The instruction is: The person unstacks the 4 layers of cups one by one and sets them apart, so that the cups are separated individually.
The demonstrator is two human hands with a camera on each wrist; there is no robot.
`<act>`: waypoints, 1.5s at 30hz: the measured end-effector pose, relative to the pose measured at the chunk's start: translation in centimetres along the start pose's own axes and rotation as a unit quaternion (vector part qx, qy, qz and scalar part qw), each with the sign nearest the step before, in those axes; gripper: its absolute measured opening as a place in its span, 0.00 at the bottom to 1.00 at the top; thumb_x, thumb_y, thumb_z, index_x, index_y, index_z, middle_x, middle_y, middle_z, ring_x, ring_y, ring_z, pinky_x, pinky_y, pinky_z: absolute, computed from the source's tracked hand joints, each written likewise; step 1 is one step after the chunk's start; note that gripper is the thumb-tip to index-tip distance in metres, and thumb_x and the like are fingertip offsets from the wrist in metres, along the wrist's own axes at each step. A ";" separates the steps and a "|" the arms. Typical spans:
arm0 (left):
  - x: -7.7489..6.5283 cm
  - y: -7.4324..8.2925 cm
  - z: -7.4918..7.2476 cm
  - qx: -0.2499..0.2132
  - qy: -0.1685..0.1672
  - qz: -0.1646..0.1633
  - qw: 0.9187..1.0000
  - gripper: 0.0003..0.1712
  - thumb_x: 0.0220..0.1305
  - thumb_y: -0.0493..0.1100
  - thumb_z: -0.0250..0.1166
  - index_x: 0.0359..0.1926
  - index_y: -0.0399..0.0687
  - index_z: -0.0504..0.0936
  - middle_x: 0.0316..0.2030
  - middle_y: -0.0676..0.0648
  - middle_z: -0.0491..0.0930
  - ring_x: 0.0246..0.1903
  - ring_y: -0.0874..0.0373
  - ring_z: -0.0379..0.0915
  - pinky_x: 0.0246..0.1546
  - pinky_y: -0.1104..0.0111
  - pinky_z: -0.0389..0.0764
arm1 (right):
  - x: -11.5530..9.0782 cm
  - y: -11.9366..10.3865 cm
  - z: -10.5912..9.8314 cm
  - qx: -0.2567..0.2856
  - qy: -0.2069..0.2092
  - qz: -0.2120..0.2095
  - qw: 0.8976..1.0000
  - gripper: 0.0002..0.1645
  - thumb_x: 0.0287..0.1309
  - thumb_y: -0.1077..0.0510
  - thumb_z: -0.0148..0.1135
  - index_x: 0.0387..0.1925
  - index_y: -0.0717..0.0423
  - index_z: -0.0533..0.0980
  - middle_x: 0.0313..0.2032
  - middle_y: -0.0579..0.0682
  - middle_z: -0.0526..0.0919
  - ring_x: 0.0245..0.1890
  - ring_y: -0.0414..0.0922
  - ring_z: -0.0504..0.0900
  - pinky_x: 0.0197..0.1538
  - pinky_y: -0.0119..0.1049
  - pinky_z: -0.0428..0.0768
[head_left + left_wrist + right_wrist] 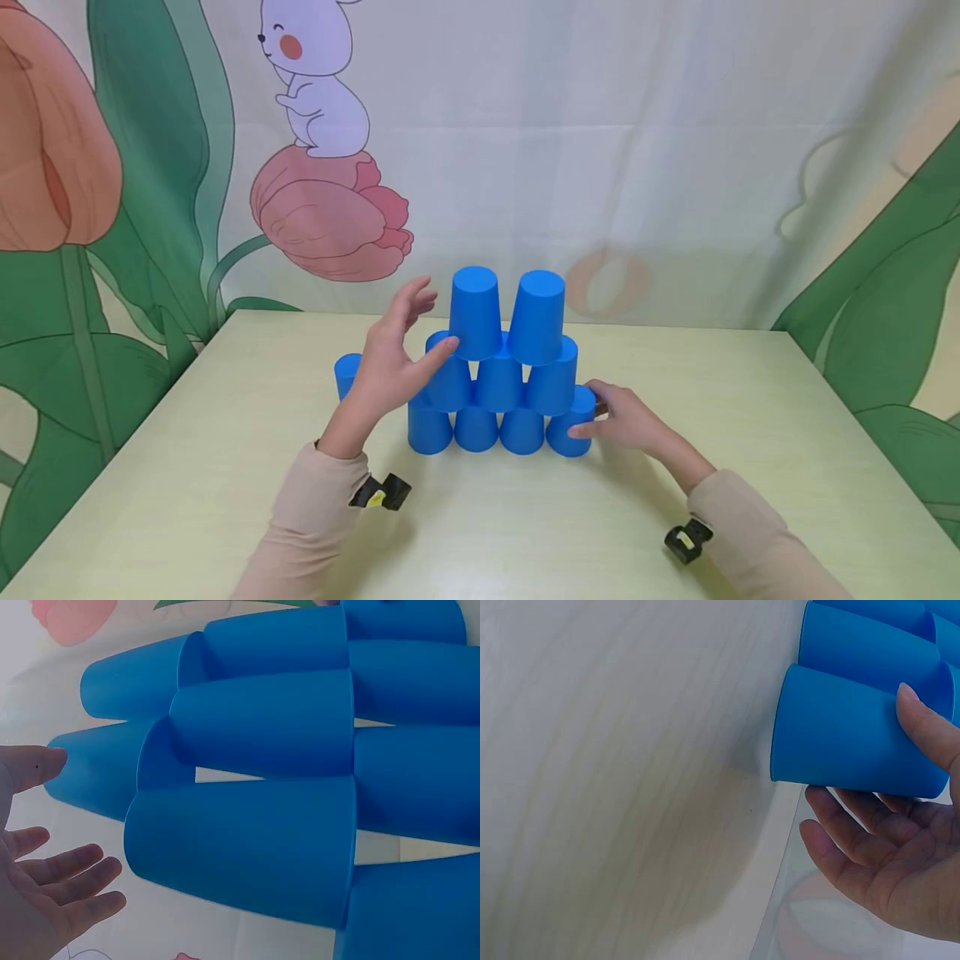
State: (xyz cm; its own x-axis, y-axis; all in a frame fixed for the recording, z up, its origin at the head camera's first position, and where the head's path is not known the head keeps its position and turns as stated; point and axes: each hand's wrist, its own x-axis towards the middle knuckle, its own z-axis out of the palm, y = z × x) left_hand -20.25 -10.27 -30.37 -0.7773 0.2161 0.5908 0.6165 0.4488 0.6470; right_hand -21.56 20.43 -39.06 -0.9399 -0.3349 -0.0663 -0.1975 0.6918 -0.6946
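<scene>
Near the middle of the frame, a pile of blue cups [498, 379] is standing on the table [487, 525]: four below, three between, two on top. Every cup in it is sitting upside down, and each upper one is resting across two below, perhaps so it is not tipping. At the pile's lower right, the right hand [630, 419] is holding the end cup [572, 412], thumb in front and fingers curving behind, maybe steadying that corner. At the pile's left side, the left hand [388, 362] is hovering with thumb and fingers wide apart, holding nothing; whether its thumb is touching the top left cup [476, 308], I cannot tell. Farther left, another cup [346, 373] is peeking out behind that hand. The cups are looking smooth, like plastic, with round flat ends and sides widening downward. Behind, a wrinkly cloth [637, 125] is hanging, showing flowers [330, 217].
</scene>
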 end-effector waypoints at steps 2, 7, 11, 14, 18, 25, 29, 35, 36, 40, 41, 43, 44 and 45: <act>0.1 0.2 0.3 0.006 0.000 0.009 1.000 0.39 0.56 0.42 0.64 0.65 0.42 0.55 0.58 0.39 0.68 0.57 0.49 0.65 0.56 0.55 0.67 | -0.1 0.0 0.0 0.002 -0.002 0.001 1.000 0.36 0.45 0.50 0.70 0.51 0.66 0.67 0.46 0.59 0.77 0.44 0.55 0.76 0.44 0.50 0.77; 0.5 0.6 1.0 0.017 0.004 0.026 0.999 0.39 0.57 0.43 0.64 0.65 0.43 0.55 0.59 0.40 0.67 0.57 0.49 0.66 0.56 0.55 0.68 | -0.2 0.0 0.2 0.003 -0.001 0.006 1.000 0.37 0.45 0.49 0.70 0.51 0.66 0.67 0.46 0.59 0.77 0.44 0.55 0.76 0.44 0.50 0.77; 0.9 0.8 1.4 0.010 0.004 0.027 1.000 0.41 0.56 0.44 0.64 0.67 0.45 0.54 0.59 0.41 0.67 0.56 0.49 0.66 0.55 0.54 0.69 | -0.2 0.0 0.2 0.003 0.000 0.005 1.000 0.36 0.45 0.50 0.70 0.51 0.65 0.67 0.46 0.59 0.77 0.44 0.54 0.76 0.45 0.50 0.77; 1.1 0.8 1.7 0.000 -0.001 0.021 1.000 0.41 0.56 0.45 0.64 0.67 0.47 0.54 0.61 0.42 0.66 0.56 0.48 0.67 0.52 0.52 0.71 | -0.2 0.0 0.2 0.004 -0.001 0.002 1.000 0.36 0.45 0.50 0.70 0.52 0.66 0.67 0.46 0.59 0.77 0.44 0.55 0.76 0.45 0.50 0.77; 1.5 0.8 2.1 -0.006 -0.008 0.014 1.000 0.42 0.55 0.46 0.65 0.68 0.49 0.54 0.62 0.44 0.64 0.56 0.46 0.67 0.47 0.49 0.73 | -0.2 -0.1 0.2 0.004 -0.001 -0.003 1.000 0.35 0.46 0.51 0.69 0.51 0.65 0.67 0.46 0.59 0.77 0.44 0.54 0.76 0.44 0.49 0.77; 1.8 0.8 2.4 0.001 -0.010 -0.001 1.000 0.42 0.56 0.46 0.64 0.68 0.53 0.53 0.62 0.44 0.65 0.55 0.45 0.67 0.45 0.48 0.75 | -0.1 -0.5 0.0 -0.003 0.001 -0.003 1.000 0.35 0.46 0.51 0.69 0.51 0.66 0.67 0.46 0.60 0.77 0.44 0.55 0.76 0.45 0.50 0.77; 1.8 0.7 2.4 0.001 -0.007 -0.002 1.000 0.41 0.56 0.45 0.64 0.67 0.52 0.54 0.61 0.43 0.66 0.54 0.45 0.68 0.44 0.49 0.75 | 0.0 -0.5 0.1 -0.008 0.002 -0.003 1.000 0.36 0.46 0.51 0.69 0.52 0.66 0.67 0.46 0.60 0.77 0.44 0.56 0.76 0.45 0.50 0.77; 1.7 0.7 2.3 0.009 0.002 0.012 1.000 0.41 0.56 0.46 0.64 0.67 0.51 0.54 0.61 0.44 0.66 0.54 0.46 0.68 0.46 0.49 0.74 | -0.1 -0.6 0.1 -0.007 0.002 -0.001 1.000 0.36 0.45 0.52 0.70 0.52 0.66 0.66 0.47 0.61 0.76 0.44 0.56 0.76 0.45 0.51 0.77; 1.7 0.7 2.2 0.010 0.006 0.016 1.000 0.41 0.55 0.46 0.65 0.67 0.51 0.55 0.61 0.44 0.66 0.54 0.46 0.68 0.47 0.49 0.74 | -0.1 -0.6 0.1 -0.006 0.001 0.000 1.000 0.36 0.45 0.52 0.70 0.52 0.66 0.66 0.47 0.61 0.76 0.44 0.56 0.76 0.45 0.51 0.77; 1.5 0.8 2.0 0.013 0.017 0.032 0.999 0.42 0.55 0.45 0.65 0.67 0.51 0.55 0.61 0.44 0.66 0.54 0.47 0.68 0.48 0.50 0.73 | -0.2 -0.5 0.0 -0.004 0.001 0.004 1.000 0.35 0.46 0.52 0.69 0.52 0.66 0.67 0.46 0.60 0.77 0.44 0.56 0.76 0.45 0.50 0.77; 1.4 0.9 1.9 0.013 0.019 0.034 0.999 0.42 0.54 0.45 0.66 0.67 0.50 0.55 0.61 0.44 0.66 0.54 0.47 0.68 0.49 0.51 0.73 | -0.2 -0.5 0.0 -0.003 0.001 0.004 1.000 0.35 0.46 0.52 0.69 0.52 0.66 0.67 0.46 0.60 0.77 0.44 0.56 0.76 0.45 0.50 0.77; 1.2 1.0 1.7 0.015 0.023 0.037 0.999 0.42 0.54 0.45 0.66 0.67 0.50 0.55 0.61 0.44 0.66 0.54 0.47 0.68 0.49 0.51 0.73 | -0.2 -0.5 0.0 -0.002 0.001 0.003 1.000 0.35 0.46 0.52 0.69 0.52 0.66 0.67 0.46 0.60 0.77 0.44 0.55 0.76 0.45 0.50 0.77; 1.1 1.1 1.6 0.015 0.023 0.037 0.999 0.42 0.54 0.45 0.66 0.67 0.50 0.55 0.61 0.44 0.66 0.55 0.47 0.68 0.50 0.51 0.72 | -0.2 -0.5 -0.1 -0.003 0.001 0.002 1.000 0.35 0.46 0.52 0.69 0.51 0.66 0.67 0.46 0.60 0.77 0.44 0.55 0.76 0.45 0.50 0.77; 1.0 1.2 1.4 0.016 0.024 0.037 0.999 0.42 0.54 0.45 0.66 0.67 0.50 0.55 0.60 0.44 0.66 0.55 0.47 0.68 0.50 0.51 0.72 | -0.2 -0.4 -0.1 -0.003 0.001 0.001 1.000 0.35 0.46 0.52 0.69 0.51 0.66 0.67 0.46 0.60 0.77 0.44 0.55 0.76 0.44 0.50 0.77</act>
State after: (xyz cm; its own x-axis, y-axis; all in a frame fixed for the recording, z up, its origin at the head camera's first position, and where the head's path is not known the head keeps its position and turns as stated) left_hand -20.49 -8.29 -29.66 -0.7225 0.2084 0.6592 0.6672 0.4601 0.5858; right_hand -21.30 20.25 -38.67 -0.9411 -0.3317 -0.0661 -0.1972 0.6968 -0.6896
